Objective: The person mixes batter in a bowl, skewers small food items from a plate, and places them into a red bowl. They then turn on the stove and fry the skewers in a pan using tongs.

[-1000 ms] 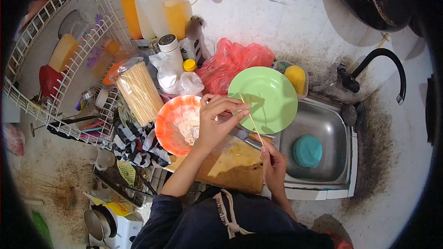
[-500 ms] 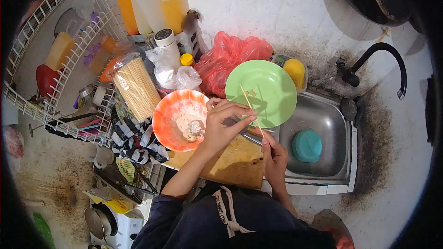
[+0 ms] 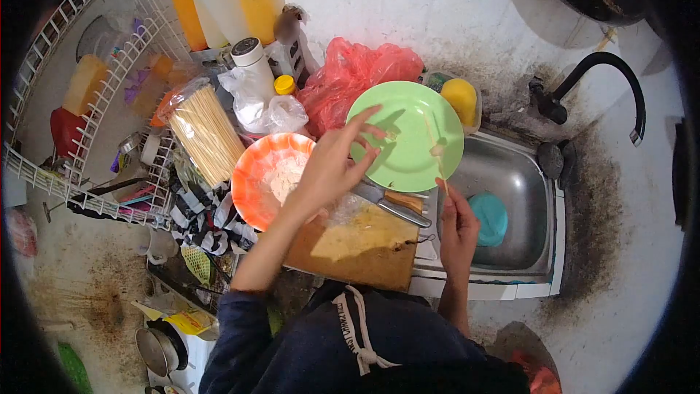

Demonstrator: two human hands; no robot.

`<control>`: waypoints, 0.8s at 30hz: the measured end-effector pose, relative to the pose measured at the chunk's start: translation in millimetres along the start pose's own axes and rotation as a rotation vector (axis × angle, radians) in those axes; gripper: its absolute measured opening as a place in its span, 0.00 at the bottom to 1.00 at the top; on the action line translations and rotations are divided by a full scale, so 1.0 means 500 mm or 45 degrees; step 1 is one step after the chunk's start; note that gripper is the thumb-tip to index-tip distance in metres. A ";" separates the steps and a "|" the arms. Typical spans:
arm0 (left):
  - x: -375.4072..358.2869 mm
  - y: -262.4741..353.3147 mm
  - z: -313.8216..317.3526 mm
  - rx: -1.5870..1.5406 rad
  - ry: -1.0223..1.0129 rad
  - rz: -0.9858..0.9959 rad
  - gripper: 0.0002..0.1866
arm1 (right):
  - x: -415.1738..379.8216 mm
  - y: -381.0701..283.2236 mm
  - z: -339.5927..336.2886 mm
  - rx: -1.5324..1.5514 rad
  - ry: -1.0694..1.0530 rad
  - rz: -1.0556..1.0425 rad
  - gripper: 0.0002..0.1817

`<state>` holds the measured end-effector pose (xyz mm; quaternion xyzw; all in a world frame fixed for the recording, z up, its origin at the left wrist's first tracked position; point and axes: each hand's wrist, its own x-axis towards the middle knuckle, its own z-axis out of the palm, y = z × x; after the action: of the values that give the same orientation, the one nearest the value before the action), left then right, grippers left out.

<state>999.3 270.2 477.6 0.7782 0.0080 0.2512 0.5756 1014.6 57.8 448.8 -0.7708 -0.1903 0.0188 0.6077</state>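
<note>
My right hand (image 3: 457, 222) pinches the lower end of a thin wooden skewer (image 3: 443, 179), which points up over the right part of a green plate (image 3: 386, 98). A small pale lump (image 3: 437, 151) shows partway along the stick. My left hand (image 3: 339, 164) reaches over the plate's left edge, its thumb and fingers apart. Small pale bits (image 3: 391, 136) lie on the plate just beyond those fingertips. Under my left forearm is an orange-and-white bowl (image 3: 246, 171) containing whitish flour-like powder (image 3: 283, 175), partly hidden by the arm.
Knives (image 3: 397, 210) lie on a wooden board (image 3: 364, 248) before me. A pack of skewers (image 3: 208, 135) sits left of the bowl. Behind are a red plastic bag (image 3: 354, 76) and a white flask (image 3: 251, 58). The sink (image 3: 514, 175) at right holds a turquoise container (image 3: 488, 217).
My hands have separated: the left has come off the skewer and opened over the plate, while the right has moved rightward with the stick. The view has shifted slightly.
</note>
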 end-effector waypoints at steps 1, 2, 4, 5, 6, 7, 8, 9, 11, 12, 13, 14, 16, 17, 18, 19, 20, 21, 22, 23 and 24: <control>0.021 -0.015 -0.010 0.354 -0.164 0.185 0.18 | 0.004 -0.001 -0.004 0.005 0.041 -0.040 0.13; 0.038 -0.030 -0.015 0.709 -0.326 0.373 0.18 | 0.007 -0.001 -0.006 0.010 0.083 -0.084 0.13; 0.055 -0.061 -0.006 0.850 -0.290 0.409 0.15 | 0.007 -0.002 -0.003 -0.012 0.088 -0.106 0.13; 0.064 -0.071 -0.002 1.064 -0.281 0.467 0.14 | 0.008 -0.002 -0.002 -0.034 0.098 -0.124 0.13; 0.072 -0.078 0.002 1.276 -0.270 0.527 0.12 | 0.007 0.003 -0.001 -0.035 0.106 -0.134 0.13; 0.079 -0.081 0.005 1.274 -0.266 0.542 0.12 | 0.005 0.011 -0.001 -0.047 0.083 -0.127 0.13; 0.086 -0.083 0.008 1.353 -0.311 0.486 0.11 | 0.005 0.010 -0.001 -0.061 0.061 -0.120 0.13; 0.091 -0.084 0.009 1.431 -0.357 0.426 0.11 | 0.001 0.000 -0.006 -0.111 0.029 -0.071 0.13; 0.091 -0.082 0.010 1.417 -0.347 0.436 0.10 | -0.002 0.002 -0.010 -0.119 0.017 -0.061 0.13; 0.092 -0.081 0.008 1.406 -0.336 0.434 0.09 | -0.003 0.004 -0.010 -0.123 -0.007 -0.047 0.13; 0.094 -0.080 0.006 1.407 -0.337 0.438 0.09 | -0.003 0.011 -0.008 -0.122 -0.003 -0.049 0.13; 0.096 -0.079 0.002 1.356 -0.315 0.383 0.08 | -0.004 0.022 -0.003 -0.085 0.008 -0.079 0.13; 0.096 -0.075 -0.007 1.306 -0.296 0.326 0.07 | -0.005 0.023 0.003 -0.045 0.017 -0.108 0.13; 0.095 -0.072 -0.011 1.243 -0.276 0.349 0.07 | -0.006 0.015 0.006 -0.034 -0.004 -0.077 0.13; 0.095 -0.068 -0.016 1.180 -0.253 0.373 0.07 | -0.005 0.010 0.007 -0.026 -0.025 -0.049 0.13; 0.097 -0.062 -0.020 1.180 -0.249 0.372 0.07 | -0.005 0.009 0.006 -0.027 -0.028 -0.052 0.13; 0.098 -0.055 -0.024 0.904 -0.238 0.225 0.08 | -0.007 0.009 0.006 -0.067 -0.051 -0.033 0.13; 0.099 -0.049 -0.029 0.627 -0.225 0.080 0.10 | -0.007 0.008 0.006 -0.107 -0.074 -0.014 0.13; 0.097 -0.042 -0.032 0.627 -0.223 0.080 0.10 | -0.007 0.005 0.007 -0.107 -0.075 -0.015 0.13; 0.090 -0.037 -0.035 0.278 -0.181 -0.026 0.10 | -0.007 0.001 0.009 -0.122 -0.080 -0.049 0.13; 0.083 -0.035 -0.036 -0.072 -0.138 -0.131 0.10 | -0.008 -0.003 0.012 -0.138 -0.084 -0.082 0.13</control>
<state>1033.3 304.6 481.6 0.7726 0.0097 0.1789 0.6091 1009.0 62.4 447.6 -0.7951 -0.2358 0.0143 0.5586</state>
